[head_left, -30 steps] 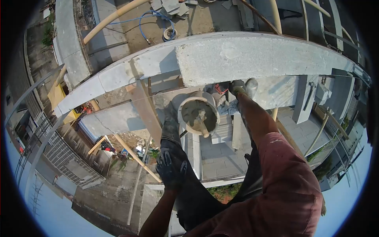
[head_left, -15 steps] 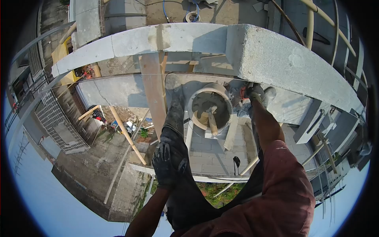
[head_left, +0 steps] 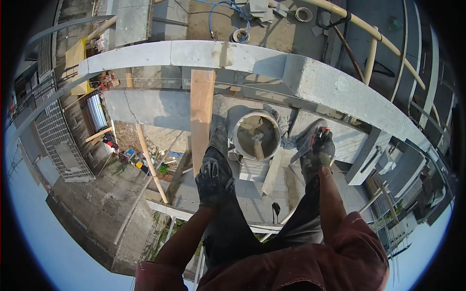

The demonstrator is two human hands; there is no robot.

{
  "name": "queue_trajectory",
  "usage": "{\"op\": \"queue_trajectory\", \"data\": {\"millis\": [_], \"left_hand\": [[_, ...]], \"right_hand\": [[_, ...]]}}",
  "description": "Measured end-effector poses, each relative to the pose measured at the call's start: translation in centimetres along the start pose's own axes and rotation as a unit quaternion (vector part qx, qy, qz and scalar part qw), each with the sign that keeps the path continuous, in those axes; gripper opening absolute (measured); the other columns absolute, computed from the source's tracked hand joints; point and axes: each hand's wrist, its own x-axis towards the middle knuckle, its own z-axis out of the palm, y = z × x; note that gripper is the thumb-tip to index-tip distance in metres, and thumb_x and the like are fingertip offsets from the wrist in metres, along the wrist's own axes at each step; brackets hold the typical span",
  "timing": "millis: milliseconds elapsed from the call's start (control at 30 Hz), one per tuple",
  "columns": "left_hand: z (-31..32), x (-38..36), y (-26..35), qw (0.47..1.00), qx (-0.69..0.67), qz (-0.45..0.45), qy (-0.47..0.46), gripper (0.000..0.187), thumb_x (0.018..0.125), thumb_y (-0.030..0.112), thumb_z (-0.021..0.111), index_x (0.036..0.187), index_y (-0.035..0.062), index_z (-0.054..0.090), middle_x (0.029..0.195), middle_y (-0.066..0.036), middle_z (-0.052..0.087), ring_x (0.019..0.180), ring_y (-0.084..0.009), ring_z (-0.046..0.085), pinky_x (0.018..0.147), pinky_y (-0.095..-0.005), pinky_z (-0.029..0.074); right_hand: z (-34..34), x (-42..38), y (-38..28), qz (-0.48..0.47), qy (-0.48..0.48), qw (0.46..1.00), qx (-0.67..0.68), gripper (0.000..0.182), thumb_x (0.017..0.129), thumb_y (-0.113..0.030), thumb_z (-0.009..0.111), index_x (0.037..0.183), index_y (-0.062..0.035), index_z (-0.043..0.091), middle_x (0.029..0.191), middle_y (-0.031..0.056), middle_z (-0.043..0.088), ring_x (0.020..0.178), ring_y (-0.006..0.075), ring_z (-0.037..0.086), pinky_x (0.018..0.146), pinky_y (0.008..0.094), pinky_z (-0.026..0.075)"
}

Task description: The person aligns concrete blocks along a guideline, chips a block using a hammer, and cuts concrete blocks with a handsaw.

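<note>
Right hand (head_left: 322,151): dark-gloved, clenched around red-handled grey trowel (head_left: 303,149), by grey concrete ledge's (head_left: 150,104) near edge.
Handling: firm grip, blade clear of boot (head_left: 314,127) advisable.
Left hand (head_left: 213,185): released, resting on knee.
Bucket (head_left: 236,133): round, pale, mortar-filled, wooden handle (head_left: 259,150) inside.
Obstacles: brown wooden plank (head_left: 201,126) left of bucket; pale concrete beam (head_left: 354,87) beyond.

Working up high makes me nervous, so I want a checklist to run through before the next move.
1. Right hand gripping the tool with a red part: ok.
2. Left hand free of tools: ok, it rests on the left leg.
3. Bucket upright: ok, its mouth faces up.
4. Bucket clear of tools: not ok, a handle juts from the grey mix.
5. Bucket's base steady: cannot tell, hidden.
</note>
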Motion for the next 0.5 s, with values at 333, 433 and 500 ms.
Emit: {"op": "queue_trajectory", "data": {"millis": [333,433,500], "left_hand": [[0.3,10.0,-5.6,0.972,-0.214,-0.006,0.097,0.071,0.09,0.044,0.059,0.143,0.0019,0.038,0.142,-0.024,0.042,0.134,-0.0405,0.037,0.11,-0.0499,0.03],[2.7,20.0,-12.6,0.955,-0.26,-0.069,0.122,0.061,0.096,0.038,0.05,0.142,-0.0003,0.037,0.14,-0.027,0.044,0.13,-0.0423,0.04,0.109,-0.0477,0.032],[4.8,25.0,-16.5,0.966,-0.186,-0.06,0.17,0.061,0.097,0.037,0.047,0.143,-0.0015,0.034,0.139,-0.029,0.044,0.129,-0.044,0.041,0.108,-0.0484,0.034]], "right_hand": [[-15.3,-7.7,3.4,0.004,0.162,0.935,0.317,0.026,0.088,-0.005,0.064,0.113,-0.0006,0.061,0.098,0.005,0.065,0.084,0.0126,0.06,0.068,0.0275,0.05],[-17.5,-7.4,5.1,0.075,0.217,0.893,0.387,0.029,0.091,-0.01,0.064,0.118,-0.002,0.06,0.104,0.0054,0.065,0.086,0.012,0.061,0.071,0.031,0.051],[-17.4,-6.4,7.2,0.081,0.25,0.872,0.413,0.035,0.088,-0.014,0.067,0.12,-0.0026,0.06,0.107,0.0059,0.064,0.092,0.0137,0.061,0.079,0.0331,0.051]]}}
